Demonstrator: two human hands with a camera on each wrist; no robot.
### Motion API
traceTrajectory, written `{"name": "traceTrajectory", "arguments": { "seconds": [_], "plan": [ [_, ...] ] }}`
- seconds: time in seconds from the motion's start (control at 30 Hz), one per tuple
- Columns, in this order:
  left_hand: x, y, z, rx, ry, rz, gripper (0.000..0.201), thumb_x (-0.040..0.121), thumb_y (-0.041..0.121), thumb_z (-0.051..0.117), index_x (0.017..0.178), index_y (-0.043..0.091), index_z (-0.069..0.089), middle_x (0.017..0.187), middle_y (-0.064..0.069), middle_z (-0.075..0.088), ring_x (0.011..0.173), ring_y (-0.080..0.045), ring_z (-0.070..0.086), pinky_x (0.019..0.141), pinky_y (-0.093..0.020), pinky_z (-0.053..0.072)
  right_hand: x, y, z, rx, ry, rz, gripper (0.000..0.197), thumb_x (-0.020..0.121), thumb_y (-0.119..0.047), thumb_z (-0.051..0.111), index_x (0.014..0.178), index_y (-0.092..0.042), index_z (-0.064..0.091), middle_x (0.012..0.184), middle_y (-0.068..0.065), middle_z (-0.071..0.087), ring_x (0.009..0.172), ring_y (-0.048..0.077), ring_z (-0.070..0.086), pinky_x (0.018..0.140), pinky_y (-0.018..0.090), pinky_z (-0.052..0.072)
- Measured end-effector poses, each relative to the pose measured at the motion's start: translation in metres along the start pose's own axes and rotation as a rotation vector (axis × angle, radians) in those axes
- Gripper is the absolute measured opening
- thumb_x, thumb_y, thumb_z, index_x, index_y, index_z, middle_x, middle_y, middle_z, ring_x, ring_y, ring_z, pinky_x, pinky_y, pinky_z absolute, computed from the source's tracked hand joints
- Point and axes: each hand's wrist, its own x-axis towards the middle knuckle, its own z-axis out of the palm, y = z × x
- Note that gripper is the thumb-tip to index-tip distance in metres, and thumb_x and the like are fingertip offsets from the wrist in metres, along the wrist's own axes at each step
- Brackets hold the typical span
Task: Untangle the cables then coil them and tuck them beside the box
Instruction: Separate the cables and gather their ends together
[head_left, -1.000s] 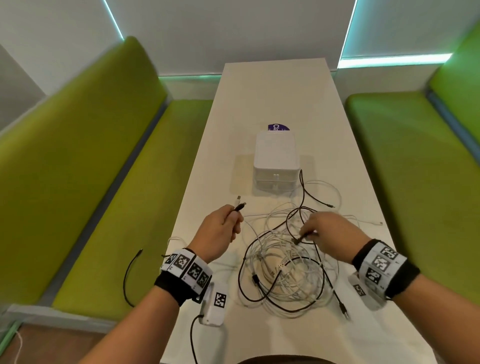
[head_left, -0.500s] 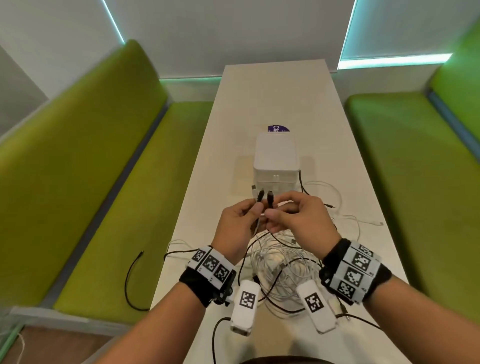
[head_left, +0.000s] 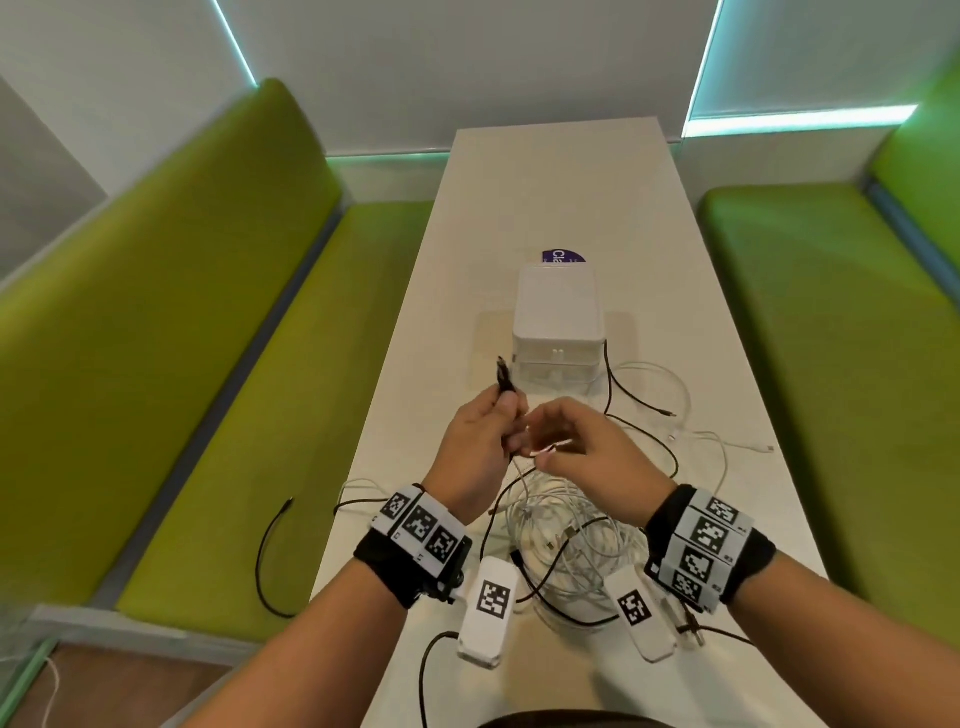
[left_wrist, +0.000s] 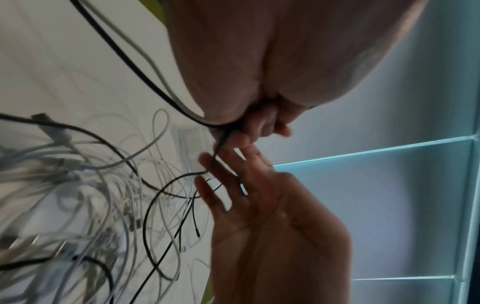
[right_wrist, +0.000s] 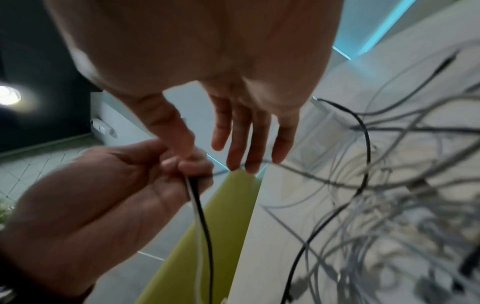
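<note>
My left hand (head_left: 480, 447) grips the black cable (head_left: 503, 375), whose ends stick up above its fist just in front of the white box (head_left: 558, 312). In the right wrist view a white strand runs down out of the left hand (right_wrist: 130, 185) beside the black cable (right_wrist: 201, 209). My right hand (head_left: 587, 449) hovers right next to it with fingers straight and spread, holding nothing; its thumb (right_wrist: 176, 135) touches the left fingers. Below both hands a tangle of white and black cables (head_left: 566, 540) lies on the table (head_left: 561, 197).
Green benches (head_left: 218, 364) (head_left: 831, 364) flank the narrow table. A black cable loop (head_left: 267, 551) hangs off the left edge over the bench. Loose cable ends (head_left: 748, 444) trail right of the box. A purple sticker (head_left: 563, 255) lies behind the box.
One second ago the right hand was at the tangle. It then brought a black end up to the left hand; now it has let go and opened, and the left holds the ends.
</note>
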Motion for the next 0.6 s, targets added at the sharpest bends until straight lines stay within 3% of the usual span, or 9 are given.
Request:
{"name": "traceTrajectory", "arguments": {
  "seconds": [0.07,0.13,0.2,0.23,0.3,0.37,0.43,0.5,0.6],
  "plan": [
    [0.002,0.01,-0.002,-0.063,-0.002,0.007,0.027,0.109,0.016,0.033,0.09,0.01,0.051,0.06,0.003,0.036,0.054,-0.014,0.039,0.061,-0.028,0.042,-0.004,0.003,0.008,-0.065,-0.125,-0.005,0.028,0.087,-0.02,0.071,0.112,-0.027,0.061,0.099,-0.004,0.076,0.098,0.008,0.07,0.094,0.037,0.053],
    [0.005,0.016,-0.011,0.032,0.045,0.024,0.026,0.11,0.021,0.034,0.09,0.013,0.05,0.059,0.003,0.035,0.049,-0.014,0.036,0.051,-0.027,0.044,-0.005,0.004,0.009,-0.277,-0.11,-0.051,0.006,0.095,-0.029,0.067,0.096,-0.023,0.066,0.08,-0.001,0.073,0.077,0.007,0.067,0.079,0.032,0.053],
    [0.008,0.02,-0.026,0.293,0.072,0.097,0.025,0.107,0.028,0.039,0.088,0.017,0.051,0.058,0.007,0.036,0.051,-0.014,0.032,0.047,-0.027,0.038,-0.002,0.008,0.001,-0.505,-0.071,-0.088,0.029,0.096,-0.039,0.064,0.072,-0.024,0.062,0.066,-0.003,0.062,0.064,0.009,0.057,0.065,0.033,0.044],
    [0.007,0.022,-0.033,0.482,0.062,0.151,0.023,0.104,0.033,0.042,0.088,0.019,0.052,0.061,0.008,0.039,0.054,-0.015,0.033,0.05,-0.029,0.036,0.0,0.007,-0.004,-0.549,-0.059,-0.061,0.032,0.097,-0.039,0.063,0.067,-0.027,0.058,0.065,-0.005,0.059,0.064,0.008,0.054,0.063,0.032,0.04],
    [0.003,0.025,-0.039,0.85,-0.044,0.214,0.024,0.098,0.042,0.048,0.094,0.019,0.05,0.071,0.008,0.048,0.061,-0.014,0.042,0.059,-0.035,0.037,0.003,0.007,-0.016,-0.564,-0.066,-0.052,0.026,0.098,-0.033,0.062,0.073,-0.028,0.06,0.074,-0.007,0.058,0.069,0.006,0.053,0.067,0.03,0.038],
    [-0.001,0.02,-0.033,1.163,-0.194,0.17,0.028,0.096,0.047,0.054,0.104,0.021,0.048,0.085,0.012,0.055,0.067,-0.009,0.05,0.065,-0.034,0.041,0.005,0.002,-0.019,-0.559,-0.1,-0.103,0.01,0.098,-0.026,0.06,0.089,-0.024,0.065,0.084,-0.004,0.055,0.078,0.009,0.05,0.072,0.029,0.038],
    [-0.004,0.01,-0.023,1.367,-0.285,0.154,0.026,0.096,0.047,0.056,0.106,0.025,0.046,0.091,0.011,0.061,0.077,-0.012,0.059,0.072,-0.037,0.048,0.007,-0.005,-0.016,-0.529,-0.133,-0.175,0.013,0.097,-0.016,0.056,0.099,-0.024,0.066,0.09,-0.001,0.053,0.088,0.01,0.048,0.077,0.023,0.037],
    [0.0,0.003,-0.02,1.285,-0.207,0.155,0.015,0.098,0.04,0.055,0.092,0.03,0.046,0.081,0.007,0.063,0.076,-0.018,0.063,0.072,-0.041,0.051,0.009,-0.008,-0.015,-0.502,-0.058,-0.184,0.016,0.097,-0.012,0.056,0.101,-0.023,0.067,0.093,-0.003,0.056,0.089,0.009,0.052,0.078,0.022,0.04],
    [0.011,0.01,-0.036,1.213,0.036,0.099,0.028,0.099,0.037,0.057,0.077,0.03,0.041,0.07,0.007,0.056,0.066,-0.018,0.054,0.06,-0.034,0.04,0.011,-0.003,-0.028,-0.497,0.064,-0.053,0.011,0.099,-0.025,0.059,0.098,-0.025,0.07,0.083,-0.01,0.064,0.075,0.008,0.06,0.07,0.031,0.05]
  ]
}}
